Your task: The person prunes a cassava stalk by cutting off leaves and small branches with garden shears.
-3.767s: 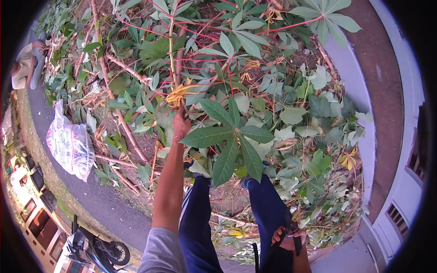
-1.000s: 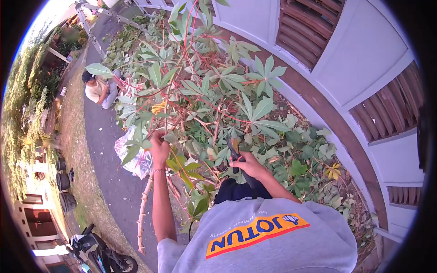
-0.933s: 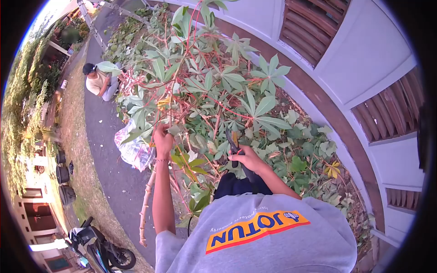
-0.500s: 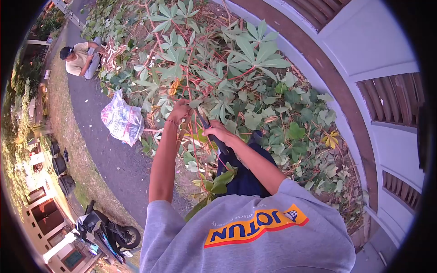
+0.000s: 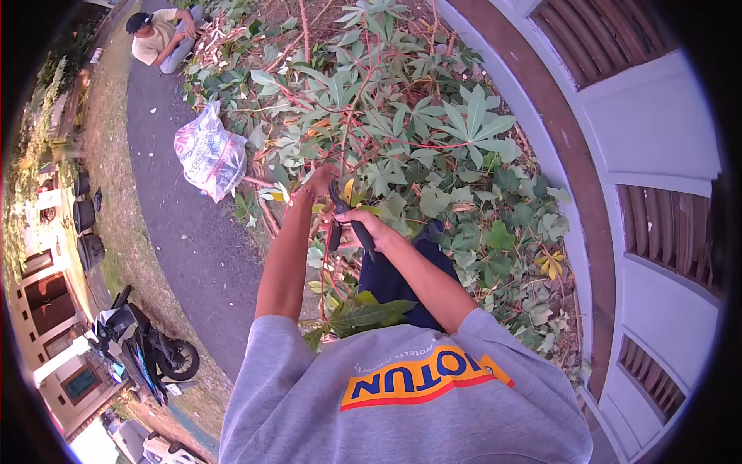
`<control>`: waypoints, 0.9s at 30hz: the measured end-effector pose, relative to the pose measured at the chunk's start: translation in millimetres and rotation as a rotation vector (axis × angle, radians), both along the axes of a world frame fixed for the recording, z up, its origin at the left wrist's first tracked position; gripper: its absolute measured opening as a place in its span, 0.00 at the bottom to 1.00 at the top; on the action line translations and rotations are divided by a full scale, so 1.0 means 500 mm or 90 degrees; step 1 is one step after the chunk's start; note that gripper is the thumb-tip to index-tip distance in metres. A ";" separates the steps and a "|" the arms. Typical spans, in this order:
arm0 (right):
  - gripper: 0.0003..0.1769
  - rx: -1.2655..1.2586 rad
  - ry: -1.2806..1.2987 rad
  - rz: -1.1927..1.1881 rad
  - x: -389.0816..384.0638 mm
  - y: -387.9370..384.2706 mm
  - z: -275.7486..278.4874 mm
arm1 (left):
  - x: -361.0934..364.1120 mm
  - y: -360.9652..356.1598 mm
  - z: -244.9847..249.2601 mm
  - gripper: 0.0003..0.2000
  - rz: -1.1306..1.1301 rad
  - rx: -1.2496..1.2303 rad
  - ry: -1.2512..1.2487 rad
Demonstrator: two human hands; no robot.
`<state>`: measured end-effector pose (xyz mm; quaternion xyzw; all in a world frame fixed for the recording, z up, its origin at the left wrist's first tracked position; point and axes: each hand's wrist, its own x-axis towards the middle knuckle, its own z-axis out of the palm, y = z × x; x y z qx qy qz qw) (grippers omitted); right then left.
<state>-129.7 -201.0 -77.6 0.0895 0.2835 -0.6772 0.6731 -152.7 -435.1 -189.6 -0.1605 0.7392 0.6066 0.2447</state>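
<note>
Pruning shears (image 5: pixel 338 203) with dark handles are in my right hand (image 5: pixel 366 229), the handles spread apart and the blades pointing up beside my left hand. My left hand (image 5: pixel 319 181) is closed around a thin reddish stem of a leafy cassava plant (image 5: pixel 345 124), though its fingers are partly hidden. Broad lobed leaves (image 5: pixel 478 127) spread above and to the right of both hands. A cut-looking leafy stem (image 5: pixel 363 315) hangs below them, close to my grey shirt.
A white printed plastic bag (image 5: pixel 210 155) sits at the edge of the asphalt path (image 5: pixel 166 147). A person (image 5: pixel 158 39) in a cap sits by the plants at the upper left. A pale wall (image 5: pixel 649 116) with louvred openings runs along the right. A motorcycle (image 5: pixel 147 340) stands at lower left.
The shears' handles have come apart, where they were close together before. My view has shifted, and both hands have moved slightly relative to the leaves.
</note>
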 end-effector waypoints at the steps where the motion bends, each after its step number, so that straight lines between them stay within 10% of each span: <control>1: 0.26 -0.033 -0.063 -0.003 0.012 -0.013 0.001 | 0.004 -0.004 0.025 0.09 0.014 -0.003 -0.004; 9: 0.21 -0.083 -0.092 -0.066 0.021 -0.068 -0.049 | 0.048 -0.035 0.127 0.09 -0.083 -0.310 0.249; 12: 0.14 0.004 -0.066 -0.141 -0.010 -0.061 -0.051 | 0.121 -0.025 0.293 0.11 0.073 -0.396 0.152; 18: 0.16 -0.049 -0.161 -0.152 -0.033 -0.047 -0.046 | 0.247 0.066 0.260 0.17 -0.007 -0.362 -0.199; 23: 0.14 0.084 -0.043 -0.064 -0.051 -0.017 -0.064 | 0.299 0.135 0.164 0.15 0.253 -0.058 -0.229; 27: 0.15 0.321 0.473 0.233 -0.104 -0.007 -0.105 | 0.301 0.134 0.167 0.16 0.138 -0.182 -0.137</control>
